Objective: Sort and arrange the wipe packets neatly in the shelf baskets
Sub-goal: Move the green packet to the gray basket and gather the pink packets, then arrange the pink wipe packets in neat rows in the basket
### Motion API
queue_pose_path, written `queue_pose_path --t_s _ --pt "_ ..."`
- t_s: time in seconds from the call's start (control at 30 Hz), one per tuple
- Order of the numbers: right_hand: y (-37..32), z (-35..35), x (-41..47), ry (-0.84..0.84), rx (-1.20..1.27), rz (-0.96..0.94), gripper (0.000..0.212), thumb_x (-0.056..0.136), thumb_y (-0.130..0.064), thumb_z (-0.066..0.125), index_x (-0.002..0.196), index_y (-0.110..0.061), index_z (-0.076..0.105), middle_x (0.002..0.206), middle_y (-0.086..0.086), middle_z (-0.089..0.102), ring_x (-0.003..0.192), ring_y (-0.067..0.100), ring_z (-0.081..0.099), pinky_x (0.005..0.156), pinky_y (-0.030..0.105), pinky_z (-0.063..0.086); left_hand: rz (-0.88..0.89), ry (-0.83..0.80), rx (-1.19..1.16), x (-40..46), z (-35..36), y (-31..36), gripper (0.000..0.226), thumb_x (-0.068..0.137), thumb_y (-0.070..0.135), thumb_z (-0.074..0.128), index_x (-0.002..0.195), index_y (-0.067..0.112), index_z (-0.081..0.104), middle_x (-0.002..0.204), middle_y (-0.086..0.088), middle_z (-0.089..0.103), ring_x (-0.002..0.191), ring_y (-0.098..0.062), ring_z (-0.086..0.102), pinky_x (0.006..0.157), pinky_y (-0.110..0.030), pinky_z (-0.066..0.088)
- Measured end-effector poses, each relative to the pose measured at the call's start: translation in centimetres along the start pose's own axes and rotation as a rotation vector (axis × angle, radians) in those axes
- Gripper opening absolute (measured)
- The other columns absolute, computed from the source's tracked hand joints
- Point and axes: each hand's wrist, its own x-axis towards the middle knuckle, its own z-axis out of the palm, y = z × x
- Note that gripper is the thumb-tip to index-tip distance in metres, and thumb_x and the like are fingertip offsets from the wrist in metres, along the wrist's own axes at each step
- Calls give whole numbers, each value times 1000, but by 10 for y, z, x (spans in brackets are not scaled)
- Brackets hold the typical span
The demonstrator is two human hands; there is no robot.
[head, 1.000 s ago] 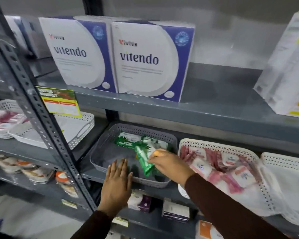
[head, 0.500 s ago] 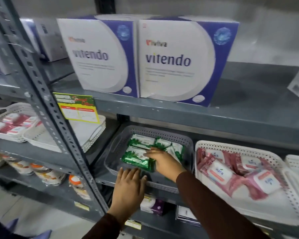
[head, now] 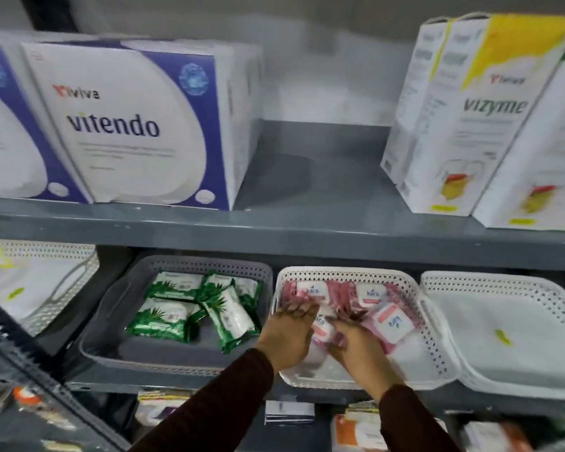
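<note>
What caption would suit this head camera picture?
Both hands, left hand and right hand, reach into the white basket of pink wipe packets, beside a grey basket of green packets.

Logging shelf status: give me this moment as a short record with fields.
setting: grey metal shelf with baskets on the middle level
grey basket: green wipe packets, loosely laid, some tilted
white basket: pink wipe packets, jumbled
far-right white basket: no packets visible
left hand: inside the white basket, on the pink packets
right hand: inside the same basket, on the pink packets
grip: cannot tell whether either hand has closed on a packet
upper level: vitendo boxes, vizyme boxes
</note>
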Motion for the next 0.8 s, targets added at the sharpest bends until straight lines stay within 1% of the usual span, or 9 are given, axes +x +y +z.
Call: queue_pose_path --t_s 0.1,0.23,0.3,0.37,0.47,0.57,0.67,0.77,0.8 --pt "6 -6 3 2 -136 -20 57 81 -25 77 135 -26 56 134 -9 59 120 16 58 104 30 44 -61 -70 84 3 8 3 57 96 28 40 149 12 25 156 -6 31 142 -28 29 113 -42 31" --pt "27 -4 6 -127 -89 2 51 79 -24 77 125 -41 60 132 -9 60 118 14 59 102 40 50 -97 -147 93 -6 5 8 40 92 27 53 127 10 47 125 -12 60 106 -33 61 88 -44 54" --pt "29 -4 10 -124 -94 -58 56 82 -17 75 128 -43 58 137 -24 46 122 9 54 102 29 48 -96 -134 117 -9 6 11 40 91 28 60 125 10 48 123 -11 59 103 -31 62 84 -44 55" --pt "24 -7 17 -155 -143 -69 58 87 -1 65 137 -28 54 141 -21 35 121 5 52 94 14 47 -149 -120 151 -6 7 15 42 91 30 62 126 10 48 123 -10 60 104 -30 62 84 -42 55" --pt "21 -7 27 -127 -132 -54 68 88 14 49 138 -32 51 155 -13 31 99 -1 63 89 29 55 -264 -127 149 2 6 22 36 96 31 56 126 11 50 121 -8 63 105 -27 63 88 -37 53" --pt "21 -7 27 -111 -151 -85 63 90 8 48 137 -32 52 145 -9 49 100 6 63 92 32 53 -315 -101 115 1 5 26 37 97 33 55 128 13 49 122 -7 64 107 -26 63 90 -35 50" --pt "20 -32 8 38 31 -29 49 92 -2 58 131 -31 58 109 -12 67 90 3 63 86 27 56 -289 -12 -53 1 5 33 44 98 29 52 138 14 41 132 -7 58 113 -26 59 94 -33 48" --pt "34 -74 -9 386 172 42 39 90 1 61 115 -30 66 93 -17 64 69 10 66 62 17 56 -291 97 -409 5 -6 65 28 99 21 51 125 20 61 118 -2 69 86 -16 67 76 -18 48" --pt "44 -85 -9 469 152 68 36 90 2 60 112 -25 69 91 -16 63 72 17 67 63 15 53 -292 89 -527 7 -8 79 25 98 17 52 117 17 68 115 -2 71 80 -14 66 70 -14 46"
